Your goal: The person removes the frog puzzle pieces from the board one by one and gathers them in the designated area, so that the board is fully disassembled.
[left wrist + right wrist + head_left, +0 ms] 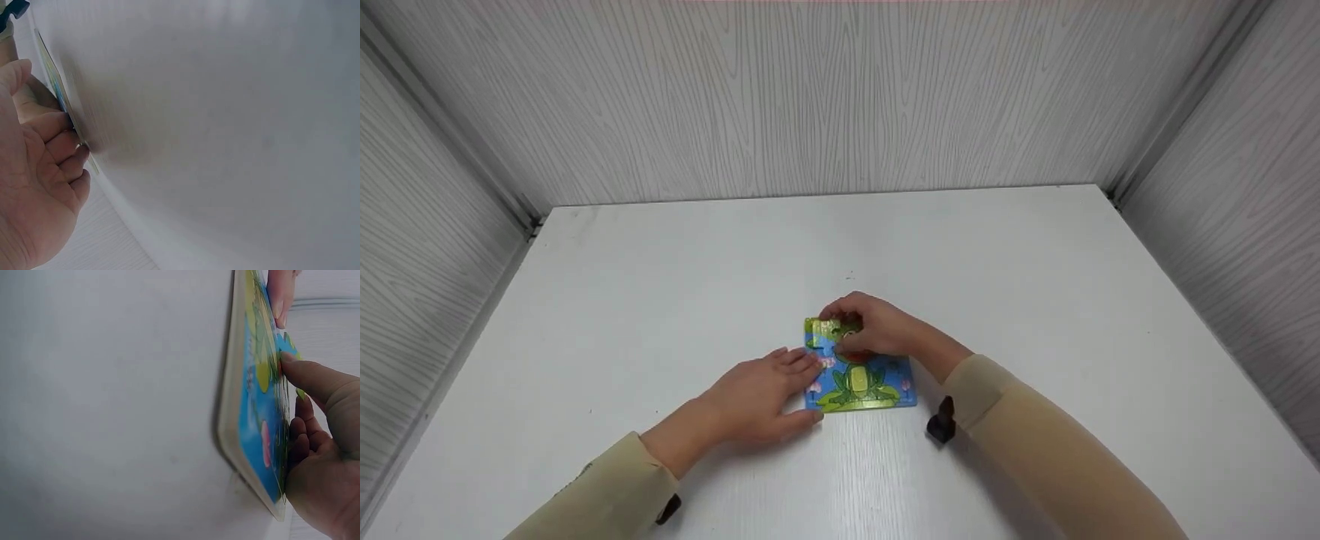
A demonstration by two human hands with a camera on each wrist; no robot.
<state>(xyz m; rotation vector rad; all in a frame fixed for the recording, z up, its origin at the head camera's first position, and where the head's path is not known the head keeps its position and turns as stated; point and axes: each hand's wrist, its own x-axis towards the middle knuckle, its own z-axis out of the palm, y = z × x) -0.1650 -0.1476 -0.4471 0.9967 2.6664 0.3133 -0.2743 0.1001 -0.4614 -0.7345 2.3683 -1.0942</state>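
Observation:
A frog jigsaw puzzle (870, 397) in a thin, round-cornered tray lies on the white table. My right hand (877, 326) is over its upper part and pinches a blue and green puzzle piece (289, 343) between thumb and fingers. That piece stands tilted up from the board at the upper left corner, in the right wrist view. The fingers of my left hand (765, 394) lie fairly straight across the puzzle's left edge, with the thumb near the lower left corner. My right hand hides part of the frog's head.
The white table (660, 277) stretches out on all sides of the puzzle. Wood-grained panels stand behind it (840, 97) and at the left and right. A dark strap end (942, 421) hangs from the right sleeve.

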